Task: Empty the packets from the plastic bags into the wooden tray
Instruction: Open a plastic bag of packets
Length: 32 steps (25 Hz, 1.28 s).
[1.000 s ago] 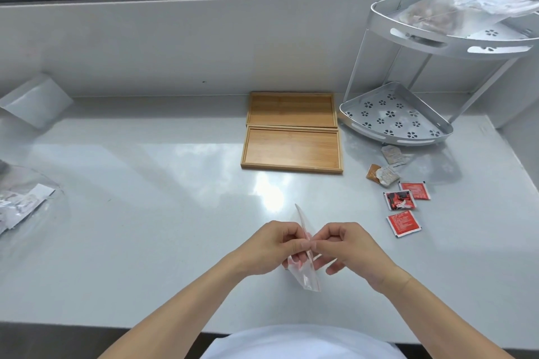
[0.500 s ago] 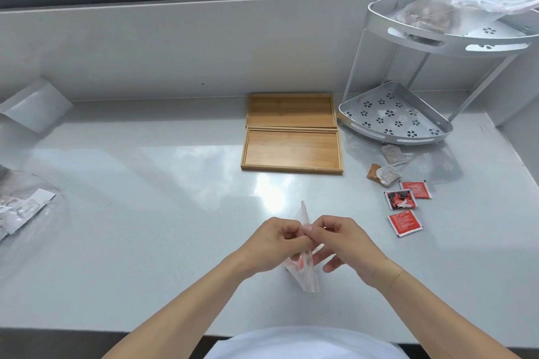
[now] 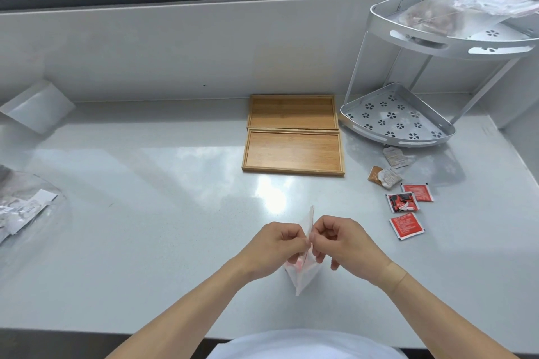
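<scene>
My left hand [image 3: 272, 248] and my right hand [image 3: 344, 242] pinch the top edge of a small clear plastic bag [image 3: 302, 274] between them, held just above the counter's near middle. Pinkish-red packets show faintly inside it. Two wooden trays lie side by side at the back: the near tray [image 3: 293, 151] and the far tray [image 3: 292, 111], both with nothing in them. Several loose packets lie to the right: three red ones [image 3: 406, 225] [image 3: 402, 202] [image 3: 418, 192] and brown and grey ones [image 3: 383, 177] [image 3: 395, 156].
A white two-tier corner rack [image 3: 396, 119] stands at the back right, with a plastic bag [image 3: 466, 10] of packets on its upper shelf. Another clear bag with packets [image 3: 20, 210] lies at the counter's left edge. A white box [image 3: 36, 106] leans in the back left corner.
Both hands have shifted slightly, closing tighter together on the bag's top edge. The bag hangs a little lower between them. Nothing else has moved.
</scene>
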Tool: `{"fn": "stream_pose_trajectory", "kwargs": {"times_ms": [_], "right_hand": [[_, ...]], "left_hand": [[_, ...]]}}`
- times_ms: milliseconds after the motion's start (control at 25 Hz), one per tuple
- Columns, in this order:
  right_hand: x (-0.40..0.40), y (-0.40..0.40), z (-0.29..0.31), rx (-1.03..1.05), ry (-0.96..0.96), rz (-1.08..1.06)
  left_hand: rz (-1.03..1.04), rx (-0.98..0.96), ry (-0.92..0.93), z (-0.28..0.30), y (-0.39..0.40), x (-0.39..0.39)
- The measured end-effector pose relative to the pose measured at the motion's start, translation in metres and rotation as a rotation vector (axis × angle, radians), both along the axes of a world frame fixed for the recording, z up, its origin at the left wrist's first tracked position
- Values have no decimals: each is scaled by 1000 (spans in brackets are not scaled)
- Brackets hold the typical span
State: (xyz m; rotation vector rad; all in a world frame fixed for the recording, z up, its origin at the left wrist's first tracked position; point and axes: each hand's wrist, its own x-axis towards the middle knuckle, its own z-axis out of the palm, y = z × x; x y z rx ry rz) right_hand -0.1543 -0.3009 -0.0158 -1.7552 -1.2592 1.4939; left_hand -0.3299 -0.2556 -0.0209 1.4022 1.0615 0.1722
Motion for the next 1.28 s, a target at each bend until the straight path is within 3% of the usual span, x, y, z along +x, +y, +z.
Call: {"fn": "stream_pose_trajectory", "kwargs": {"times_ms": [200, 400, 640, 840, 960, 1040, 1120, 1200, 1280], "right_hand": [[-5, 2, 3, 124, -229, 36], [21, -3, 6, 174, -550, 44], [41, 2, 26, 210, -924, 325], [47, 13, 45, 258, -1045, 628], [52, 19, 50, 280, -1094, 658], [55, 20, 51, 321, -1107, 560], [52, 19, 49, 509, -1084, 386], [39, 19, 47, 725, -969, 265], [20, 27, 46, 737, -819, 282]], "left_hand": [[-16, 254, 173, 6, -6, 7], [182, 437, 312, 10, 13, -14], [-48, 603, 472, 20, 16, -21], [-384, 767, 568, 40, 35, -26], [-436, 742, 532, 49, 42, -22], [-321, 584, 434, 50, 45, -18], [-151, 364, 312, 50, 48, -14], [-12, 247, 229, 49, 50, -9], [101, 206, 165, 50, 52, -5]]}}
